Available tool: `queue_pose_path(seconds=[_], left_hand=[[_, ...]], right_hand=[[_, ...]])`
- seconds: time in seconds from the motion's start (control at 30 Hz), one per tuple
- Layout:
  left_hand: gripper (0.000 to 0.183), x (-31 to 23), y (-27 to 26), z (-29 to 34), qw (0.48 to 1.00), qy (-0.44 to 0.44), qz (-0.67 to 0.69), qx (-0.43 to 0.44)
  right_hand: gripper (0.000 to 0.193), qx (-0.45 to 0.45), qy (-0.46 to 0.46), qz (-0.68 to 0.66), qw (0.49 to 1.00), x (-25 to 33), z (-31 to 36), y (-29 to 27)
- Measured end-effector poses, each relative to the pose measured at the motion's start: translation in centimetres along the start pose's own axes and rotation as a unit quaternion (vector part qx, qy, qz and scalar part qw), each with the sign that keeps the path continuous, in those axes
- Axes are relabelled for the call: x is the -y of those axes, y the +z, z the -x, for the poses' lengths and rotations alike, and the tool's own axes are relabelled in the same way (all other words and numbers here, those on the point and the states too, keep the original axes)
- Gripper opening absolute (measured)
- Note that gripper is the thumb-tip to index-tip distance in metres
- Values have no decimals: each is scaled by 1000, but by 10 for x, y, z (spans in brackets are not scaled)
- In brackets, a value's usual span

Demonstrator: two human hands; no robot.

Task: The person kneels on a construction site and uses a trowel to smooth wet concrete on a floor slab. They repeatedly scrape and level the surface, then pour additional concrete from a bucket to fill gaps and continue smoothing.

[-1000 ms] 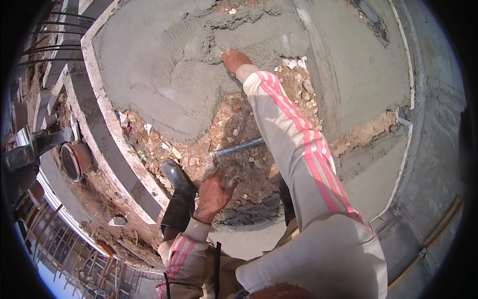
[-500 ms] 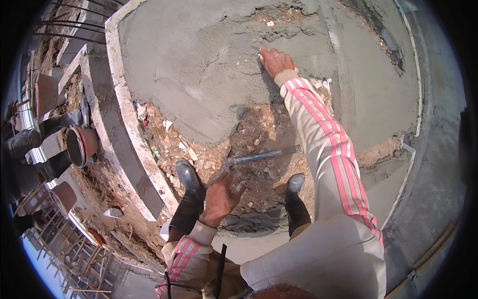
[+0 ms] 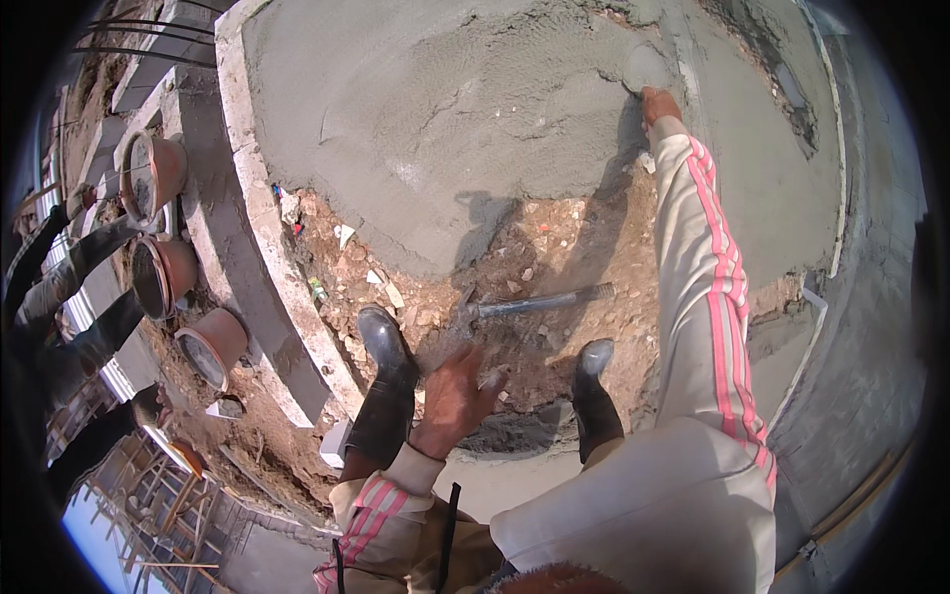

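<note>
My right hand (image 3: 661, 105) reaches far out over the wet grey concrete (image 3: 396, 129), fingers closed. Just beyond it shows a smooth, pale grey rounded blade (image 3: 648, 67), seemingly a trowel's, pressed against the concrete; its handle is hidden in my hand. My left hand (image 3: 458, 401) hangs low beside my left boot, thumb and fingers apart, holding nothing. Ahead of it, a grey metal bar (image 3: 544, 302) lies across the bare rubble and soil (image 3: 564, 238), between the concrete's ragged edge and my black boots (image 3: 389, 371).
A pale concrete edging (image 3: 262, 223) borders the left side. Past it, other people's arms and legs (image 3: 74, 267) are beside several mortar buckets (image 3: 210, 348). Steel rods (image 3: 148, 49) jut in at the upper left. A grey paved strip (image 3: 871, 257) runs along the right.
My right hand has swept right and farther out, and the pale blade now shows. My left hand has barely shifted. At the left, buckets have moved and more of the other people's arms show.
</note>
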State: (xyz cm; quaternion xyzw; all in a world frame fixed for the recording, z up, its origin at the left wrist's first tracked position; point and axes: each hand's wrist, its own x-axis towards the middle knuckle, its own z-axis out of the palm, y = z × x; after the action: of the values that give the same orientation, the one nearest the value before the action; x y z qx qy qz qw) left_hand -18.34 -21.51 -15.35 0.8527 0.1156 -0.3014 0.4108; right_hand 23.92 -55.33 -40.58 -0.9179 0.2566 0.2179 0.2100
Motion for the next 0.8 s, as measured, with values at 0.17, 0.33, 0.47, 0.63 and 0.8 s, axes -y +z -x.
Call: queue_pose_path(seconds=[0.17,0.33,0.47,0.63,0.8], left_hand=[[36,5,5,1,999,24,-23,-11],[37,3,6,1,999,20,-27,-5],[36,14,22,2,998,34,-45,-42],[36,16,31,0,999,8,-12,-37],[38,14,36,4,999,13,-22,-20]], right_hand=[[54,175,-74,-185,964,45,116,60],[60,99,-358,24,928,11,203,128],[50,230,-358,158,891,14,294,113],[37,71,-372,270,885,-5,279,88],[44,-49,-190,222,955,-47,166,25]])
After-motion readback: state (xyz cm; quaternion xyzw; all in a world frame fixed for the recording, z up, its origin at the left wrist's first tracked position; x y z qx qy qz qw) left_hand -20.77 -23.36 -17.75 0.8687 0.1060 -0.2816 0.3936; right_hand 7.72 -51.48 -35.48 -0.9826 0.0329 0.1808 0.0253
